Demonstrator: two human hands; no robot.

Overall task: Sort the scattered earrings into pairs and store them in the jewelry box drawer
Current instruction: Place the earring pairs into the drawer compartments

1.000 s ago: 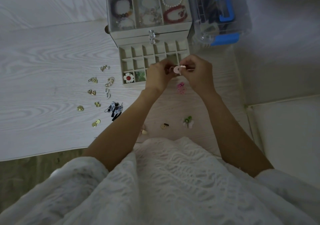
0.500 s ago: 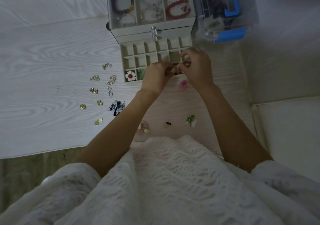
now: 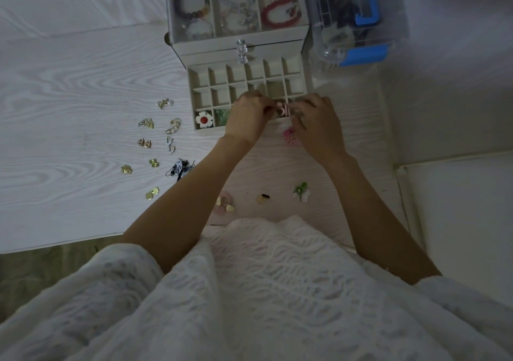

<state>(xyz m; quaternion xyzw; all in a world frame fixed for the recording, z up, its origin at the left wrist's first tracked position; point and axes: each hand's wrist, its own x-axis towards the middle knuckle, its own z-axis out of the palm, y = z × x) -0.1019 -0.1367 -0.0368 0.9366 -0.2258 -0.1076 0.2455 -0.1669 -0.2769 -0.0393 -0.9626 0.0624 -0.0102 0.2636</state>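
The jewelry box's gridded drawer stands pulled out on the table. A white flower earring with a red centre and green earrings lie in its front left cells. My left hand and my right hand meet over the drawer's front row, both pinching pink earrings between the fingertips. Several gold earrings lie scattered left of the drawer. A black-and-white pair, a pink flower earring, a green-and-white one and pink-gold ones lie nearer me.
The jewelry box top holds bracelets under a clear lid. A clear plastic case with blue handle stands right of it. The table's front edge runs at the lower left. A white surface lies to the right.
Both hands have moved forward from in front of the drawer to over its front row, still holding the pink earrings between them.
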